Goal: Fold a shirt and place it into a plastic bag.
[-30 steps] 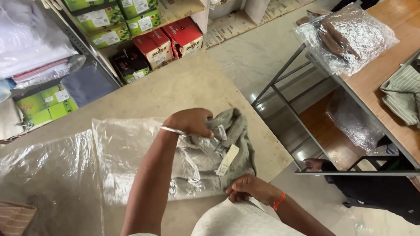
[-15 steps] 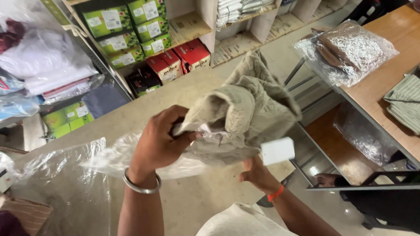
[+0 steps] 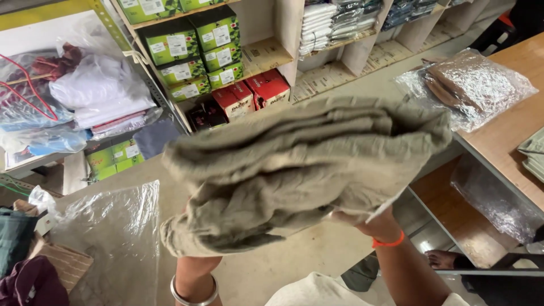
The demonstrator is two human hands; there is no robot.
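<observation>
Garment [image 3: 306, 170] was already free of any wrapping and lifted clear of the table [image 3: 266, 266], held up in front of the person between both hands; as a judgement, the unpacking looked done, while the spreading out or folding of the cloth looked barely begun, since it hung bunched in thick horizontal folds. It was a grey-beige knit of soft, ribbed look, blurred by motion, wide enough to hide most of both hands. The right hand [image 3: 354, 217] gripped its lower right edge from beneath, fingers curled into the cloth, an orange band [image 3: 388, 242] at the wrist. The left hand was hidden behind the lower left of the garment, so whether it pinched or clutched the cloth could not be told; only the forearm with a metal bangle [image 3: 194, 296] showed. A clear plastic bag [image 3: 113, 238] lay flat on the table to the left, apart from the garment
</observation>
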